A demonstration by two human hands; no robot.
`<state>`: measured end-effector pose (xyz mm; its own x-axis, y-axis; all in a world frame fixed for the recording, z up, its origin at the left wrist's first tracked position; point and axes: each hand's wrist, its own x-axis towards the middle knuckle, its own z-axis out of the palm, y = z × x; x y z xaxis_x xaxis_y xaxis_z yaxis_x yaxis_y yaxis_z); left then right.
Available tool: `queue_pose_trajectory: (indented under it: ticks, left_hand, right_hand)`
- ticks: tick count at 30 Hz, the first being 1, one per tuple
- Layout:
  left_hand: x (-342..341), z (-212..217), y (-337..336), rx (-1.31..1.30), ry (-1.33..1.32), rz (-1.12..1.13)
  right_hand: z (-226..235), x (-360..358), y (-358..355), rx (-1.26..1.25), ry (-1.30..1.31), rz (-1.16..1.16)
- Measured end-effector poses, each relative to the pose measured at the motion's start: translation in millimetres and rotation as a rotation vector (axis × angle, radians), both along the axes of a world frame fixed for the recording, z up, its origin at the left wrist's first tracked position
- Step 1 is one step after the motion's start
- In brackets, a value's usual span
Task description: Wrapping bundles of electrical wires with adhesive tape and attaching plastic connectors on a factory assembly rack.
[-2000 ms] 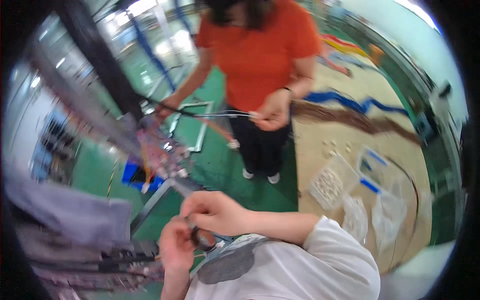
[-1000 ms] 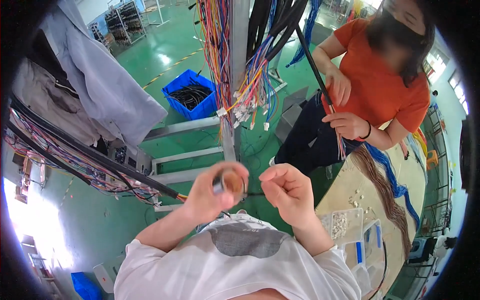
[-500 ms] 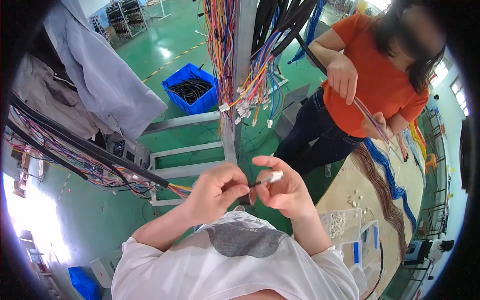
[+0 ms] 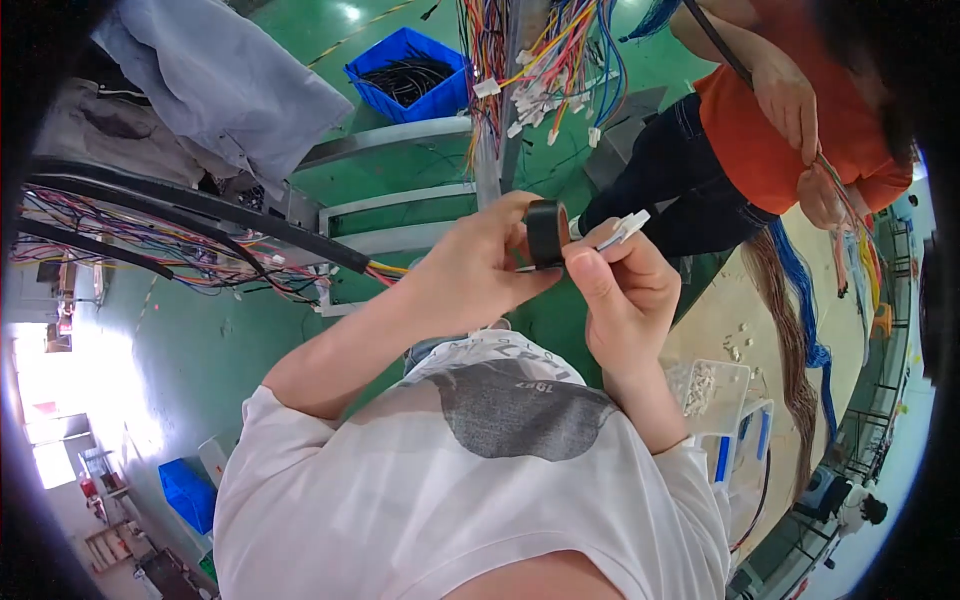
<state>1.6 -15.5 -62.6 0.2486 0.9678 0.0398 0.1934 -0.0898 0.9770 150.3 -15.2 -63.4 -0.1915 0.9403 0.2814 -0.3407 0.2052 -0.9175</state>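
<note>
While the left hand (image 4: 478, 258) holds a roll of black tape (image 4: 545, 232), the right hand (image 4: 630, 300) pinches a thin wire (image 4: 608, 239) with a white plug (image 4: 630, 226). The roll is between the two hands, and the plug pokes up past the right fingers (image 4: 645, 262). Farther off, a blue box (image 4: 438, 101) sits on the green floor (image 4: 230, 330)

Tape roll (image 4: 545, 235) in left hand (image 4: 485, 255); connector (image 4: 632, 225) in right hand (image 4: 632, 300), just beside it. Crate (image 4: 442, 98) beyond left hand, cables (image 4: 406, 80) inside. Table (image 4: 708, 298) right of right hand, box (image 4: 734, 382) on it.
</note>
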Motion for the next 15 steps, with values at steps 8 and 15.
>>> queue_pose_trajectory:
  ticks: [8,15]
  left_hand:
    - [8.0,19.7,-2.9,-0.461,-0.819,-0.069]
    - [5.9,13.4,-9.1,0.132,-0.54,-0.032]
  right_hand:
    - [2.6,-3.5,-0.2,-0.072,0.229,-0.059]
    - [9.5,8.0,11.2,-0.339,0.368,0.111]
